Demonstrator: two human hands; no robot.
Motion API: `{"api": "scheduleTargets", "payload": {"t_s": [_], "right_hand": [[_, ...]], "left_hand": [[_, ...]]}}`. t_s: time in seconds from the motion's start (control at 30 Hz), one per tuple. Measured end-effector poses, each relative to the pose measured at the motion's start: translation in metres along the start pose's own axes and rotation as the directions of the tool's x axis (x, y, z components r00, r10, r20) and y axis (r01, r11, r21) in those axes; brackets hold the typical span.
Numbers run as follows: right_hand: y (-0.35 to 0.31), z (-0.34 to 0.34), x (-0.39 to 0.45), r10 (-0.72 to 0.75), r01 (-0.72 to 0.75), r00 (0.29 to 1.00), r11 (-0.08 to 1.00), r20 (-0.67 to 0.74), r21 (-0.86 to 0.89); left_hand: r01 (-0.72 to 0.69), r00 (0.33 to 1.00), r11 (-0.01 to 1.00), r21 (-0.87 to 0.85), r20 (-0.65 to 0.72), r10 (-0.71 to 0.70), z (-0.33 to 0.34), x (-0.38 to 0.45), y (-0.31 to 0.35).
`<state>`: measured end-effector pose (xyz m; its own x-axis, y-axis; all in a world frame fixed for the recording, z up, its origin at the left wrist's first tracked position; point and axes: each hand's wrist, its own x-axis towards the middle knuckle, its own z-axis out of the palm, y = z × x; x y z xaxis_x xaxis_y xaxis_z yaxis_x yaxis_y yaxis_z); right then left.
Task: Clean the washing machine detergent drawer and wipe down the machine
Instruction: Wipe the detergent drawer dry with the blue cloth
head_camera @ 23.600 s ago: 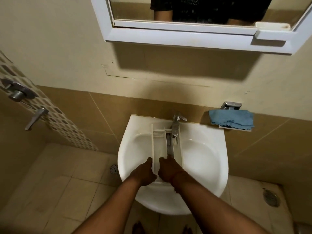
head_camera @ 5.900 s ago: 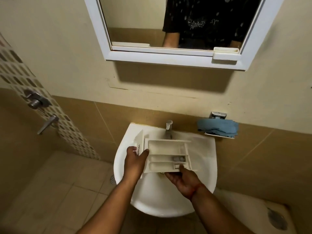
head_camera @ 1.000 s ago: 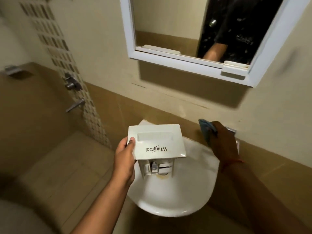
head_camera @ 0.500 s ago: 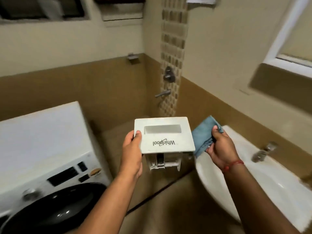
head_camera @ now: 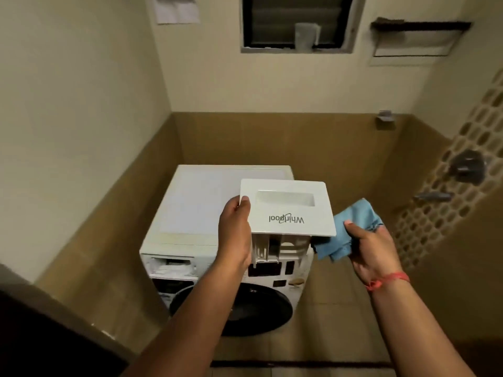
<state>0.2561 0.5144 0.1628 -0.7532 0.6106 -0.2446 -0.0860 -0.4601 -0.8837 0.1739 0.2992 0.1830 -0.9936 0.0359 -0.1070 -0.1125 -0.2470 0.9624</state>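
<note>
My left hand (head_camera: 235, 232) grips the white detergent drawer (head_camera: 288, 213) by its left edge, front panel facing me with the Whirlpool name upside down. The drawer hangs in the air in front of the white washing machine (head_camera: 201, 205). My right hand (head_camera: 373, 248) holds a crumpled blue cloth (head_camera: 351, 227) just right of the drawer. The machine's open drawer slot (head_camera: 172, 265) shows at its upper left front, above the dark round door (head_camera: 253, 308).
Brown tiled walls enclose the machine at the back and left. A mosaic tile strip with a shower valve (head_camera: 465, 167) runs along the right wall. A dark window (head_camera: 296, 23) sits high on the back wall. Floor lies to the right of the machine.
I have turned left from the sink to face the washing machine head on. Both hands keep their hold, the left on the drawer and the right on the cloth taken from the wall holder.
</note>
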Motion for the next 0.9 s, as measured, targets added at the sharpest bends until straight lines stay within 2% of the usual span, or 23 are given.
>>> {"api": "scheduleTargets", "payload": {"t_s": [0.1, 0.2, 0.47, 0.7, 0.9], "right_hand": [[0.010, 0.050, 0.019, -0.063, 0.064, 0.998, 0.997, 0.015, -0.054], [0.023, 0.093, 0.042, -0.101, 0.110, 0.991, 0.989, 0.092, -0.098], [0.058, 0.159, 0.104, -0.019, 0.056, 0.973, 0.986, 0.231, -0.156], [0.091, 0.186, 0.130, -0.007, 0.043, 0.979, 0.983, 0.201, -0.177], [0.103, 0.209, 0.131, -0.074, 0.081, 0.996, 0.982, 0.051, -0.169]], "left_hand": [[0.015, 0.997, 1.000, -0.023, -0.071, -0.017, -0.023, 0.035, 0.003], [0.022, 0.994, 0.999, -0.030, -0.106, -0.025, -0.035, 0.069, 0.004], [0.074, 0.978, 0.997, 0.016, -0.198, -0.069, -0.055, 0.136, 0.002], [0.085, 0.986, 0.991, 0.102, -0.149, -0.069, -0.075, 0.178, -0.005], [0.086, 0.992, 0.983, 0.161, 0.076, -0.099, -0.097, 0.207, -0.004]]}}
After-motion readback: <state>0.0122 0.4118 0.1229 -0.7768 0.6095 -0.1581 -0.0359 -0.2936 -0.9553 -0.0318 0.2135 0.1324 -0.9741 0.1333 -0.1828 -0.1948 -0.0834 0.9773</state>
